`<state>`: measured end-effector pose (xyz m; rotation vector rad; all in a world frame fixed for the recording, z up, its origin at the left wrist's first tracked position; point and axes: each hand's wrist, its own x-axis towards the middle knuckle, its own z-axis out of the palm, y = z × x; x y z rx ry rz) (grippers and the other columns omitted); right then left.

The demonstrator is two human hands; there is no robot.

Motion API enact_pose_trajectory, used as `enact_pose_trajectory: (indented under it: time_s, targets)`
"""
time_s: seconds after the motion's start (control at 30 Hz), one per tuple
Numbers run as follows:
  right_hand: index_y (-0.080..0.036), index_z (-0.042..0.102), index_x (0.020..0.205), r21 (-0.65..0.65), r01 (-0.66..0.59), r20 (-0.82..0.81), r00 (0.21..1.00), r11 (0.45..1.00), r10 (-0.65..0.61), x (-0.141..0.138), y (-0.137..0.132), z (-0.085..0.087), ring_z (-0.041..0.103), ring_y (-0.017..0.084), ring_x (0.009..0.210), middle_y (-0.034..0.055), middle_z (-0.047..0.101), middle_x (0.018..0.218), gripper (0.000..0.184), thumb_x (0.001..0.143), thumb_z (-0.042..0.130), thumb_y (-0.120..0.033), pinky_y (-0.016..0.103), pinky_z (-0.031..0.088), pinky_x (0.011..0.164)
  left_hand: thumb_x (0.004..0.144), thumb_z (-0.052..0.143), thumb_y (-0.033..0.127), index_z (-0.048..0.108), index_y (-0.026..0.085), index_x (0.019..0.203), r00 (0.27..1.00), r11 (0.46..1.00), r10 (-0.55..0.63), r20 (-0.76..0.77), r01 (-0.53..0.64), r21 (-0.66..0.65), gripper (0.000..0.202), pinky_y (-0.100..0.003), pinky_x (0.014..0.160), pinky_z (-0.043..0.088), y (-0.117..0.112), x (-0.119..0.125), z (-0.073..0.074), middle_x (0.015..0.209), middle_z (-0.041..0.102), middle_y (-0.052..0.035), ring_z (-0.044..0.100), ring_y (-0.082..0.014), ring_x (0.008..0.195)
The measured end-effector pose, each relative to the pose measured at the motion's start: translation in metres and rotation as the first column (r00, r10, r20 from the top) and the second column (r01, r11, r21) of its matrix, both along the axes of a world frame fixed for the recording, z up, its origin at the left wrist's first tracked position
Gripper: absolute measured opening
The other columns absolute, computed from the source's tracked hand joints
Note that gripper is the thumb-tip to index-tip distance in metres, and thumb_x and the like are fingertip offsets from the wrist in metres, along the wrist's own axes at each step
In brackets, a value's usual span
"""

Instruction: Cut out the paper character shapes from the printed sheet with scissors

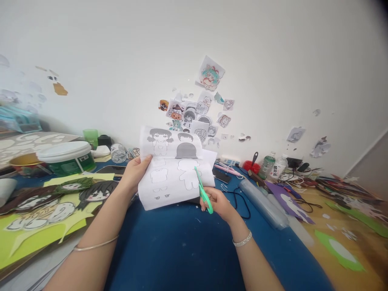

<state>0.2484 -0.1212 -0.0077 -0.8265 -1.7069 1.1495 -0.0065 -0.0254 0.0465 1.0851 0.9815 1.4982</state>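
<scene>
A white sheet of paper (172,198) printed with cartoon figures, clothes and eyes is held up over the blue table. Its upper part is creased and leans back. My left hand (138,171) grips the sheet by its left edge, thumb on the front. In my right hand (216,202) is a pair of green scissors (203,192), fingers around the handles. The blades point up and lie in front of the printed body outline on the right of the sheet. I cannot tell whether they touch the paper.
Colored paper cutouts (95,194) lie at left near a white-lidded green tub (66,155). A rolled clear plastic sheet (263,204), bottles (277,167), a phone (222,175) and a black cable (242,202) lie at right. Drawings (210,74) hang on the wall.
</scene>
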Motion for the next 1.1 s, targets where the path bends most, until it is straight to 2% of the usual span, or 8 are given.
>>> enact_pose_trajectory:
  time_s: [0.2,0.57,1.1]
  targets:
    - [-0.013,0.057,0.100,0.001,-0.010,-0.013,1.000,1.000,0.010,-0.0017,-0.0013,0.0026,0.048,0.012,0.057,0.0006,0.053,0.062,0.037,0.074,0.061,-0.040,0.026,0.041,0.057,0.061,0.067,0.037,0.063,0.015,0.080,0.998,0.998,-0.057,-0.036,0.057,-0.004,0.029,-0.026,0.044,0.049,0.0013,-0.0012,-0.0036,0.061,0.067,-0.0053,0.062,-0.0190,0.051]
    - [-0.014,0.056,0.102,0.020,0.004,0.009,1.000,1.000,-0.004,-0.0001,0.0001,-0.0012,0.048,0.012,0.058,0.0000,0.053,0.063,0.033,0.076,0.060,-0.034,0.026,0.041,0.057,0.060,0.068,0.037,0.065,0.015,0.081,0.993,0.998,-0.034,-0.111,0.029,-0.047,0.031,-0.027,0.042,0.049,0.0018,-0.0013,-0.0036,0.062,0.068,-0.0070,0.062,-0.0203,0.051]
    - [-0.013,0.057,0.101,-0.016,0.019,0.017,1.000,1.000,-0.019,-0.0004,-0.0030,0.0029,0.050,0.011,0.057,-0.0001,0.053,0.062,0.034,0.075,0.061,-0.033,0.025,0.042,0.055,0.063,0.066,0.033,0.066,0.015,0.079,0.988,0.997,-0.038,-0.150,0.026,-0.077,0.025,-0.025,0.041,0.048,-0.0001,-0.0018,-0.0010,0.066,0.069,-0.0075,0.062,-0.0186,0.050]
